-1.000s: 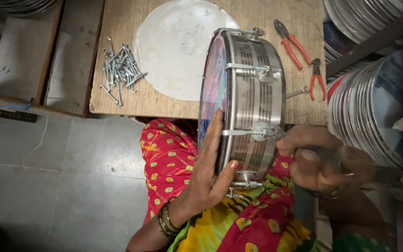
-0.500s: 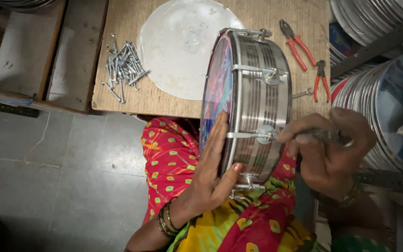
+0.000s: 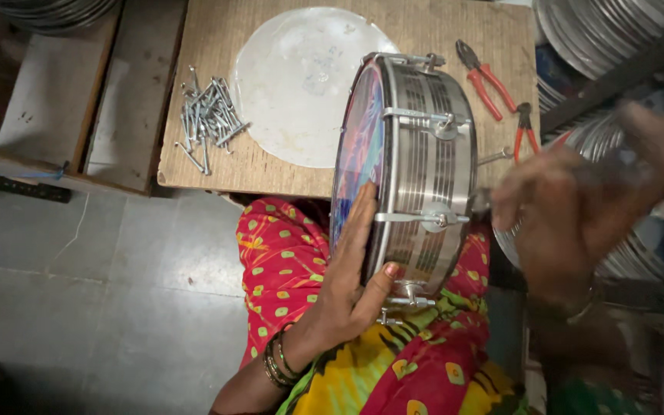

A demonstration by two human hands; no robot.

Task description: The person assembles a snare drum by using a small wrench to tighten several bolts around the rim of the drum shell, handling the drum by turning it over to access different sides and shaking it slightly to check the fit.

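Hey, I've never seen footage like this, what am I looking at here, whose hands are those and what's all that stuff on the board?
This is one picture from a camera worn on a person's head, looking straight down at their own lap and hands. There is no machine.

The left hand is pressed flat against the colourful skin of a metal drum, which stands on its edge on the person's lap, with the thumb hooked over its rim. The right hand is raised beside the drum's shell and blurred, so I cannot tell whether it holds anything.

Beyond the drum is a wooden board. On it lie a round metal disc, a pile of screws or bolts and two red-handled pliers. Stacks of metal discs sit on shelving to the right.
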